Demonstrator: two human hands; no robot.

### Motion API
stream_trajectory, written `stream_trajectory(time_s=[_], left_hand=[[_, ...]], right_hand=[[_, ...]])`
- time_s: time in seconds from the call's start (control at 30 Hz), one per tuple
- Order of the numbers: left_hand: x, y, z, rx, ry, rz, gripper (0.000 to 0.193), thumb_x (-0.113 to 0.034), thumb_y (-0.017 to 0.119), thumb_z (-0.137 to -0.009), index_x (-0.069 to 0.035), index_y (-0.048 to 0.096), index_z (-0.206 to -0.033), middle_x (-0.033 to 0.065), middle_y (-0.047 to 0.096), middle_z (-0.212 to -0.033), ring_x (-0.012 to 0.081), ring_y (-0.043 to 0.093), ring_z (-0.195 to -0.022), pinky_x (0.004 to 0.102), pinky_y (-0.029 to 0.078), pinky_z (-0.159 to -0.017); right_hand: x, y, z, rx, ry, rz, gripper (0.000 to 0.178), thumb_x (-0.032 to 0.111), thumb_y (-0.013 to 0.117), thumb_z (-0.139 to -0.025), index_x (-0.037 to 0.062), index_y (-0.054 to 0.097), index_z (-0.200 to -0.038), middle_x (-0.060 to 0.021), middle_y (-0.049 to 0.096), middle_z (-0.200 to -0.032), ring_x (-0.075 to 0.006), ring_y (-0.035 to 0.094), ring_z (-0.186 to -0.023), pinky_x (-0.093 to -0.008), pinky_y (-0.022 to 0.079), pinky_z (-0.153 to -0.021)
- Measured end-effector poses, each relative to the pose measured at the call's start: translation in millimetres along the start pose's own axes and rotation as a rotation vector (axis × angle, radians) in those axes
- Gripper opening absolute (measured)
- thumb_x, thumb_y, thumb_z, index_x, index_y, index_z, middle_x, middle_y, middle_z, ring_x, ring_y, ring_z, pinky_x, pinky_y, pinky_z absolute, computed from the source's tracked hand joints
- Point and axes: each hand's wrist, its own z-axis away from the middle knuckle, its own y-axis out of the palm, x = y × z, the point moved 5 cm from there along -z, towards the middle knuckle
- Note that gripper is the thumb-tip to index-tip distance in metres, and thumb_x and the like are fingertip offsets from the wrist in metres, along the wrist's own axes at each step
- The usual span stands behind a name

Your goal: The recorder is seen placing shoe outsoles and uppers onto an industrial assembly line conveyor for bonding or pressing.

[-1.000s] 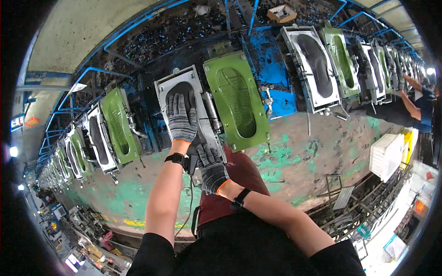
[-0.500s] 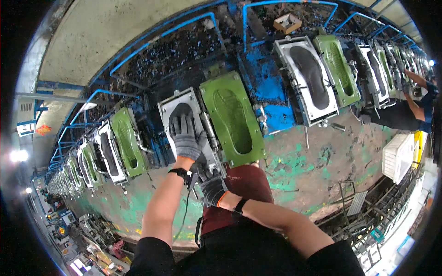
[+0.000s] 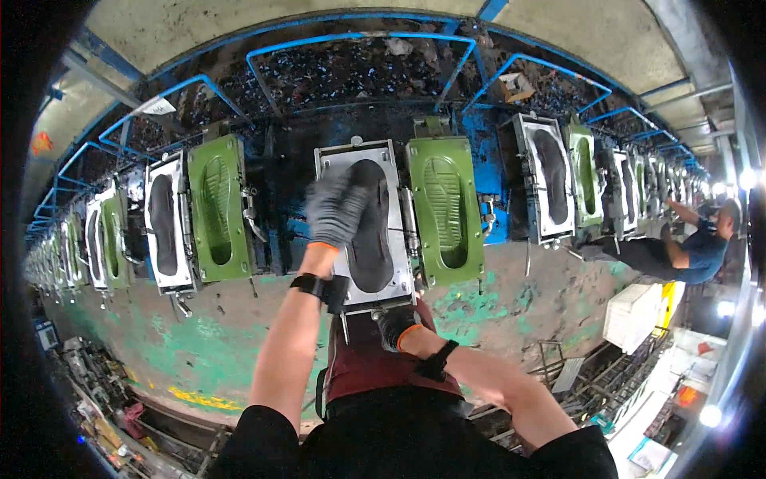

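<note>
My left hand (image 3: 337, 209), in a dark grey knit glove with an orange cuff, is over the left side of a silver shoe-sole mould half (image 3: 388, 287). It is blurred, but its fingers look stretched out and overlap a dark sole-shaped piece (image 3: 369, 255) lying in the mould. Whether it touches that piece I cannot tell. At the mould's near end is my right hand (image 3: 396, 326), gloved alike, its fingers partly hidden against the mould's edge. Hinged on the right is the green mould half (image 3: 453, 267), lying open with a ribbed sole-shaped hollow.
Similar opened moulds, such as a green half (image 3: 215, 203) on the left and a silver half (image 3: 550, 172) on the right, line the bench. Blue pipe rails (image 3: 359, 35) run behind. A co-worker (image 3: 702, 247) stands far right near a white crate (image 3: 630, 318).
My view has swung, bringing the mould toward the middle. My left hand has shifted from the middle of the dark sole-shaped piece to its left side, uncovering more of it. My right hand stays at the mould's near end.
</note>
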Motion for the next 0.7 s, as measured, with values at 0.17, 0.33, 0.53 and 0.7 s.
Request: stream_trajectory(time_s=[0.17,0.33,0.53,0.7], left_hand=[[200.3,28.9,61.3,-0.176,-0.927,1.363,0.07,-0.064,0.047,-0.1,-0.007,0.062,-0.137,0.0149,0.067,-0.131,0.029,0.062,-0.113,0.0428,0.048,-0.102],[224.3,49.3,105.8,0.176,-1.033,1.43,0.065,-0.066,0.051,-0.099,-0.008,0.069,-0.121,0.0066,0.073,-0.104,0.0215,0.064,-0.084,0.0385,0.055,-0.078],[211.9,0.1,132.6,-0.301,-0.448,-0.17,0.06,-0.049,0.053,-0.102,0.004,0.067,-0.126,0.0262,0.067,-0.123,0.0453,0.062,-0.114,0.0458,0.048,-0.098],[-16.5,-13.8,56.4,-0.306,0.136,-0.522,0.056,-0.035,0.056,-0.099,-0.003,0.05,-0.145,0.0242,0.053,-0.144,0.0438,0.048,-0.132,0.0545,0.035,-0.114]], right_hand=[[16.1,-22.6,47.0,-0.418,0.009,-0.362,0.042,0.022,0.058,-0.09,0.0064,0.065,-0.128,-0.0185,0.07,-0.119,-0.0348,0.066,-0.113,-0.0469,0.051,-0.098],[12.7,-6.8,42.4,-0.415,-0.063,-0.363,0.053,0.02,0.056,-0.092,0.0061,0.054,-0.143,-0.0233,0.059,-0.139,-0.0365,0.057,-0.128,-0.046,0.044,-0.11],[-34.8,9.2,0.0,-0.253,-0.425,-0.4,0.054,0.012,0.05,-0.096,0.0056,0.048,-0.149,-0.0158,0.048,-0.156,-0.0304,0.048,-0.142,-0.0408,0.039,-0.119],[-41.0,-5.8,-0.6,-0.267,-0.54,-0.196,0.051,0.015,0.061,-0.089,0.0118,0.058,-0.14,-0.0179,0.065,-0.131,-0.0351,0.063,-0.12,-0.046,0.053,-0.098]])
